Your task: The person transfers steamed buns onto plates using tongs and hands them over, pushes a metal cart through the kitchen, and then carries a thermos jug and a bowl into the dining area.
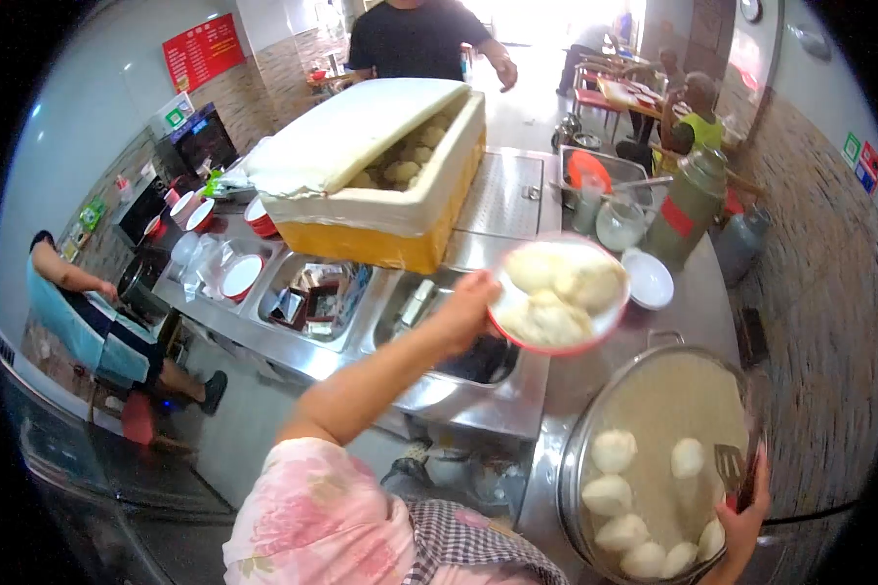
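Note:
My left hand (470,310) is closed on the rim of a red-edged white plate (610,327), held up over the counter. Several pale steamed buns (561,278) lie on this plate. At the lower right, my right hand (746,512) grips a slotted spatula (729,466), its blade over the right side of a large round steamer (568,478). More buns (621,532) sit along the near and left parts of the steamer cloth (668,400), and a single bun (688,457) lies right of the middle, close to the spatula blade.
A foam box (361,249) with its lid (361,127) askew holds more buns. Near the plate stand a white bowl (649,280), a glass jar (620,226) and a tall flask (691,210). Sinks (346,336) line the counter. One person (410,44) stands beyond the box; another sits at left.

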### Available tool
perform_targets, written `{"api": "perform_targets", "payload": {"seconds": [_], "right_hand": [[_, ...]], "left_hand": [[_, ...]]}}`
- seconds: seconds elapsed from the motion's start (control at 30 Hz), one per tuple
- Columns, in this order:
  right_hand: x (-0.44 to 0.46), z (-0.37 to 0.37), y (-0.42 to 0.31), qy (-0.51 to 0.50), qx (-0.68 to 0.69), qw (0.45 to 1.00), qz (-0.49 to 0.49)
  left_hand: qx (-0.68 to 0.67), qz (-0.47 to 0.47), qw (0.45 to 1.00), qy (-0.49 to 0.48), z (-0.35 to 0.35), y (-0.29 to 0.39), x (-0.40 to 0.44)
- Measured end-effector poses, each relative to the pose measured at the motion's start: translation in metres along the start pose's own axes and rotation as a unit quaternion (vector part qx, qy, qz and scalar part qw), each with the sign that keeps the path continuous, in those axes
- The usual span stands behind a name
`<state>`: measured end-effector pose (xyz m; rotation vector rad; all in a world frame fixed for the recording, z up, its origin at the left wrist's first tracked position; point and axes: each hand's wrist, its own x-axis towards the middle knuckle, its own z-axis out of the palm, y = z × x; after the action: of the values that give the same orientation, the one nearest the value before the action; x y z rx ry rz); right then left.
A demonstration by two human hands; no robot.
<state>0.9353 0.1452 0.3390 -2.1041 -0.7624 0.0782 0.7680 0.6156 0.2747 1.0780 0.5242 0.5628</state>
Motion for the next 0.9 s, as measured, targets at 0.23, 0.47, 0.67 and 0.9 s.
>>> {"api": "perform_targets", "payload": {"seconds": [0.23, 0.47, 0.67, 0.9], "right_hand": [[-0.040, 0.108, -0.054, 0.066, 0.146, 0.986, 0.053], [-0.036, 0.239, -0.095, -0.026, 0.190, 0.967, 0.169], [0.058, 0.315, -0.212, -0.041, 0.183, 0.970, 0.152], [0.174, 0.399, -0.288, -0.185, 0.218, 0.958, 0.025]], "left_hand": [[0.100, 0.141, 0.968, 0.180, -0.187, 0.203, 0.090], [0.175, 0.184, 0.918, 0.304, -0.359, 0.299, 0.215], [0.053, 0.136, 0.955, 0.259, -0.421, 0.313, 0.262], [0.205, 0.076, 0.947, 0.236, -0.460, 0.335, 0.285]]}}
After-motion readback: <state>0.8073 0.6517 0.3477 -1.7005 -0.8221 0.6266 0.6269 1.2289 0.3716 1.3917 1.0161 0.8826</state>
